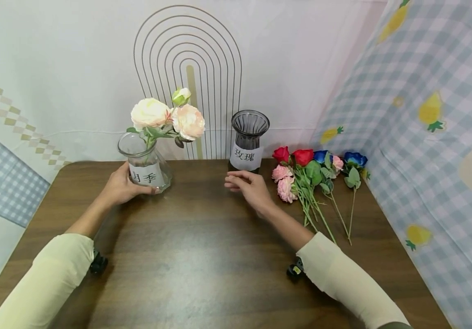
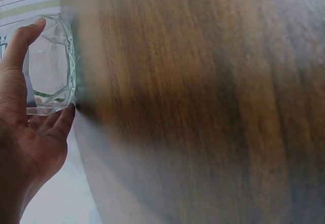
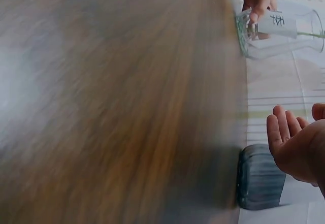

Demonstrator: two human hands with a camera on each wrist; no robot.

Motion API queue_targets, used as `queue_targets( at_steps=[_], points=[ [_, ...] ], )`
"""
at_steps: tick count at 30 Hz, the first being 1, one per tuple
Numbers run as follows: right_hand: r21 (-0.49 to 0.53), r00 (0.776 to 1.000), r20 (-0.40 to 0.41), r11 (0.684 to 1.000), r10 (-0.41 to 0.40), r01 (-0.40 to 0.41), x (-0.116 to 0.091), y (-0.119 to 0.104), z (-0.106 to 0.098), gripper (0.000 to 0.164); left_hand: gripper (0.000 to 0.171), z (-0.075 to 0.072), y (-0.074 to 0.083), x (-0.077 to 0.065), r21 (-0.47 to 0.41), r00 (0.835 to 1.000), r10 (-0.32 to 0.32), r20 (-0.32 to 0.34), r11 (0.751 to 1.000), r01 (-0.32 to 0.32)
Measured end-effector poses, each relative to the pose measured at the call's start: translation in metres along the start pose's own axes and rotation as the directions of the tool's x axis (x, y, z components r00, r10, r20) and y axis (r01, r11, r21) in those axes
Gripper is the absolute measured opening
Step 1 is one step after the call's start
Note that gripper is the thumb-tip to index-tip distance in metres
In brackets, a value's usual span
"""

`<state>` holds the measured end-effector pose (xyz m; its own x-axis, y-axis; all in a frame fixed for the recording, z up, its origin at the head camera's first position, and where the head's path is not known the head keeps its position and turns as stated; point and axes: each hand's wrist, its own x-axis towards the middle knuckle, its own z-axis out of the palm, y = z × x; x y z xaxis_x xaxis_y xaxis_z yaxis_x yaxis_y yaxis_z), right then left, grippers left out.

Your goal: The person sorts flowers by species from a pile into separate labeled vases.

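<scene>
My left hand (image 1: 123,185) is clamped round the lower body of the clear glass vase (image 1: 165,173), far left on the tabletop (image 1: 203,256). Head view gives the top half: white label (image 1: 147,173) reading 月季, plus two cream-pink blooms (image 1: 151,113) and a pale bud (image 1: 180,96) reaching out right past the rim. Only that view has the blooms. Left wrist view gives the grip and base: thumb along one side of the faceted glass, other fingers (image 2: 62,125) round the opposite side, one tip at the bottom edge. Can't tell if the base sits fully flat.

My right hand (image 1: 252,189) is free, fingers loosely bent, by the smoked-grey glass vase (image 1: 250,136) labelled 玫瑰. Right wrist view adds the thumb standing apart from the fingers and the grey vase's ribbed lower end. Contact there: can't tell. Same view catches both vases side-on, stem inside the clear one.

Head view only: pile right of the grey vase, red roses (image 1: 303,157), blue roses (image 1: 355,159), pink blooms (image 1: 286,189), stems pointing toward me.
</scene>
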<state>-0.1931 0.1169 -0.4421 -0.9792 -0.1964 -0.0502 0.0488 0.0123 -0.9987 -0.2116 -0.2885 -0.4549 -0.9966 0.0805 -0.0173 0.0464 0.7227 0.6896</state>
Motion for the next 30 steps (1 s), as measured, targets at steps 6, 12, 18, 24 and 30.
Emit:
queue_targets(
  at_steps=[6,12,18,24,30],
  points=[
    [0.005,1.0,-0.023,1.0,0.019,-0.019,-0.007,0.002,-0.019,0.039,0.093,0.002,0.001,0.0,0.0,1.0,0.0,0.001,1.0,0.0],
    [-0.025,0.997,-0.063,0.999,0.033,-0.035,-0.013,0.004,-0.041,0.04,0.094,0.002,0.001,0.0,-0.012,1.0,0.006,0.003,1.0,-0.006],
    [0.002,0.995,-0.088,0.999,0.05,-0.051,-0.022,0.002,-0.057,0.041,0.092,0.001,-0.002,0.0,-0.009,1.0,0.016,-0.008,1.0,-0.017],
    [0.013,0.992,-0.1,0.997,0.072,-0.071,-0.029,0.002,-0.075,0.042,0.091,0.001,-0.002,0.0,-0.01,1.0,0.02,-0.01,1.0,-0.021],
    [-0.006,0.988,-0.115,0.995,0.099,-0.101,-0.035,0.0,-0.096,0.045,0.091,0.001,-0.001,0.0,-0.002,1.0,0.012,-0.007,1.0,-0.012]
  ],
)
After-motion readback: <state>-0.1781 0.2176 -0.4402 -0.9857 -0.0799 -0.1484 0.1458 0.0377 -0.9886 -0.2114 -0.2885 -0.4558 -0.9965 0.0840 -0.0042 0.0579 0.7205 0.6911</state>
